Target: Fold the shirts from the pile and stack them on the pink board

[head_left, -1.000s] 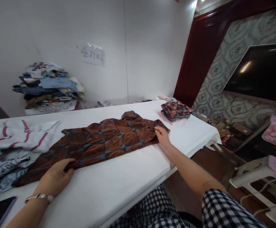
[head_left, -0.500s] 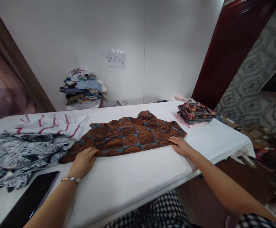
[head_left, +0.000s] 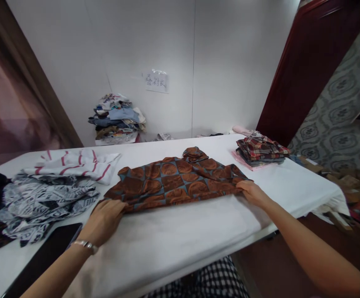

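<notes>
A brown shirt with orange circles on blue [head_left: 176,180] lies spread across the white table [head_left: 180,231], its collar toward the wall. My left hand [head_left: 104,221] pinches the shirt's near edge at its left end, fingers closed on the cloth. My right hand [head_left: 253,192] grips the near edge at the right end, fingers curled over the fabric. Both hands are at the shirt's front hem line, about a shirt's width apart.
Left of the shirt lie a white shirt with red stripes [head_left: 74,163] and a black-and-white printed garment [head_left: 43,198]. A dark tablet [head_left: 48,252] sits at the near left edge. Folded plaid clothes [head_left: 260,149] are stacked at the far right. A clothes pile [head_left: 118,118] stands against the wall.
My view has swung left. Both hands have closed on the shirt's near edge, and that edge has come up off the table a little.
</notes>
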Action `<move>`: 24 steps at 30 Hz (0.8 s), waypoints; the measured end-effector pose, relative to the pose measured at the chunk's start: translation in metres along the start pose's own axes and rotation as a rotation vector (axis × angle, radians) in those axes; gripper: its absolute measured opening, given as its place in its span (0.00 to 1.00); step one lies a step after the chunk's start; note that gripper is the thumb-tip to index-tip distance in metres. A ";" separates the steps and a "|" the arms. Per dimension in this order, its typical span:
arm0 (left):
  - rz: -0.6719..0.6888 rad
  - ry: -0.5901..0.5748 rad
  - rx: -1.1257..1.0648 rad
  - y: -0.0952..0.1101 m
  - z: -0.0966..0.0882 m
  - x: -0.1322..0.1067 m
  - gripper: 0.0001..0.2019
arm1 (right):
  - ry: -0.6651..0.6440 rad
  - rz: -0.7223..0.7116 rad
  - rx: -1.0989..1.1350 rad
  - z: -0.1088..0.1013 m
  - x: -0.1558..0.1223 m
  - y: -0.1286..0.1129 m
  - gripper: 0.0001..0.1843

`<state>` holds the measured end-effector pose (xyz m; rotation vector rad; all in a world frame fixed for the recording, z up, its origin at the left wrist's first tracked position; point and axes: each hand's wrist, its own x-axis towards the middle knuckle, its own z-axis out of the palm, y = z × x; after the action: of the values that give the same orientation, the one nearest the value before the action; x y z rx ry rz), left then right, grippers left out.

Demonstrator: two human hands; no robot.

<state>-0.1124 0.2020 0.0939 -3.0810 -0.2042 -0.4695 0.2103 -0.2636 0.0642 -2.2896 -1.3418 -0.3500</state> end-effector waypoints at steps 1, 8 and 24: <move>0.014 -0.016 -0.002 0.003 0.001 -0.008 0.14 | -0.019 -0.009 0.004 -0.002 -0.007 -0.002 0.16; -0.053 -0.086 -0.033 0.007 0.022 -0.035 0.18 | -0.029 -0.031 -0.012 0.011 -0.035 -0.004 0.19; -0.002 -0.291 -0.184 0.101 -0.008 0.058 0.29 | -0.025 0.200 0.430 0.004 0.073 -0.049 0.18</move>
<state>-0.0470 0.1092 0.1190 -3.3185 -0.1769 -0.0371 0.2036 -0.1866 0.1050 -2.0413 -1.0631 0.0343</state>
